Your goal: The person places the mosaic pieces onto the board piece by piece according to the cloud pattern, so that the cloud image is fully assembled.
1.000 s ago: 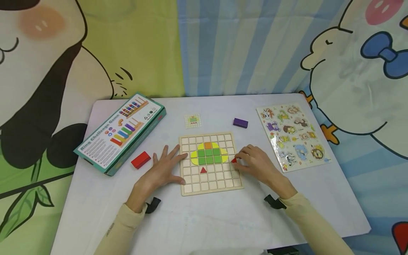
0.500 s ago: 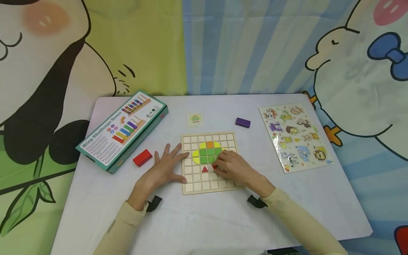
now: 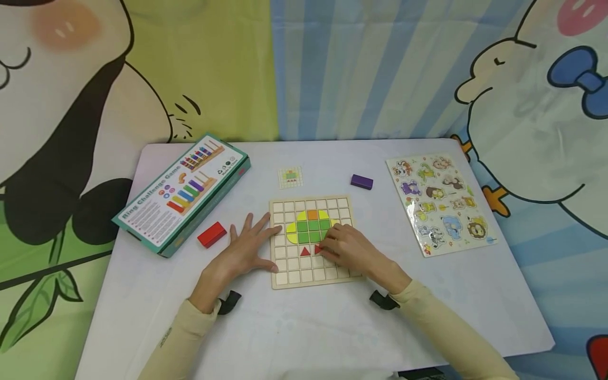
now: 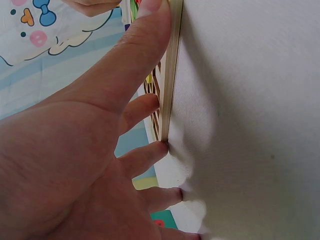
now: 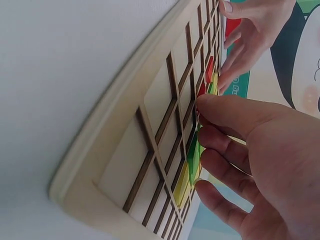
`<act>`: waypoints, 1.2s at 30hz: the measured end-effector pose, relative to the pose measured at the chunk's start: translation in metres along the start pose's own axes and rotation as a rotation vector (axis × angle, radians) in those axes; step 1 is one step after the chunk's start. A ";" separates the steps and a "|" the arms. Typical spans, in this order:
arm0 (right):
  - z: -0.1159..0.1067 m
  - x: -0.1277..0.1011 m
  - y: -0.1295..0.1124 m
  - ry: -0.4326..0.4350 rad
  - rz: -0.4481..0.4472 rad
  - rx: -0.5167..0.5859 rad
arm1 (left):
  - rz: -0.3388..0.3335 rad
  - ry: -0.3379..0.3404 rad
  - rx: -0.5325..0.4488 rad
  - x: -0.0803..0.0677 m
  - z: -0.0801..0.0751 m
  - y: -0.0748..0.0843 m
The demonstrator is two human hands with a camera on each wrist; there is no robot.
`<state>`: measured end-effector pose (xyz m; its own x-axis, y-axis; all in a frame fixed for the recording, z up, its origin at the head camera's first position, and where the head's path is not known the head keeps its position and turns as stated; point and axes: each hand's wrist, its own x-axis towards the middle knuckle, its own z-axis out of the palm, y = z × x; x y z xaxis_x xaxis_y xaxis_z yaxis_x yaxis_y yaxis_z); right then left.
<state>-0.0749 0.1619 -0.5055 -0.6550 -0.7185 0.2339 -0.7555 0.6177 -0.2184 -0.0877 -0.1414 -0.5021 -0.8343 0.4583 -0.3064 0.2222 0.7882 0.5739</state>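
Observation:
A wooden grid board (image 3: pixel 285 279) lies on the white table, with green squares (image 3: pixel 302 237), yellow curved pieces (image 3: pixel 291 234) and an orange square (image 3: pixel 312 215) set in its cells. Below the green squares sits a red triangle (image 3: pixel 305 252). My right hand (image 3: pixel 358 253) pinches a second red triangle (image 3: pixel 317 249) at a cell just right of the first; the fingertips partly cover it. With fingers spread, my left hand (image 3: pixel 244 253) rests along the board's left edge. In the left wrist view its thumb (image 4: pixel 135 55) lies on the board's rim (image 4: pixel 172 65).
A small pattern card (image 3: pixel 290 178) lies behind the board, and a purple block (image 3: pixel 362 182) stands to its right. A red block (image 3: pixel 211 235) and a game box (image 3: pixel 182 195) are at the left. A sheet with animal pictures (image 3: pixel 442 206) lies at the right.
My right hand has moved left from the board's right edge to its middle, carrying the red triangle. Over the last half second more of that triangle shows. My left hand stays at the board.

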 end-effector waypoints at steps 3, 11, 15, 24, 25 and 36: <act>0.000 0.001 -0.003 -0.021 0.010 0.010 | 0.000 -0.001 -0.006 0.000 0.000 0.000; -0.001 0.002 -0.005 -0.012 0.027 0.021 | 0.005 0.006 0.001 -0.001 0.001 -0.001; 0.001 0.003 -0.004 -0.019 -0.004 0.040 | 0.006 0.005 0.003 -0.001 0.001 -0.001; 0.002 0.002 -0.006 -0.060 0.026 0.032 | 0.013 0.010 0.011 0.000 0.000 0.000; 0.002 0.002 -0.006 -0.061 0.027 0.030 | 0.015 0.011 0.013 0.000 0.000 0.001; -0.002 0.001 -0.011 -0.049 0.019 0.014 | 0.007 0.009 -0.005 -0.001 -0.001 0.002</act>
<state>-0.0666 0.1549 -0.5012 -0.6675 -0.7217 0.1833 -0.7426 0.6271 -0.2353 -0.0868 -0.1406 -0.5003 -0.8370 0.4604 -0.2957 0.2256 0.7827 0.5801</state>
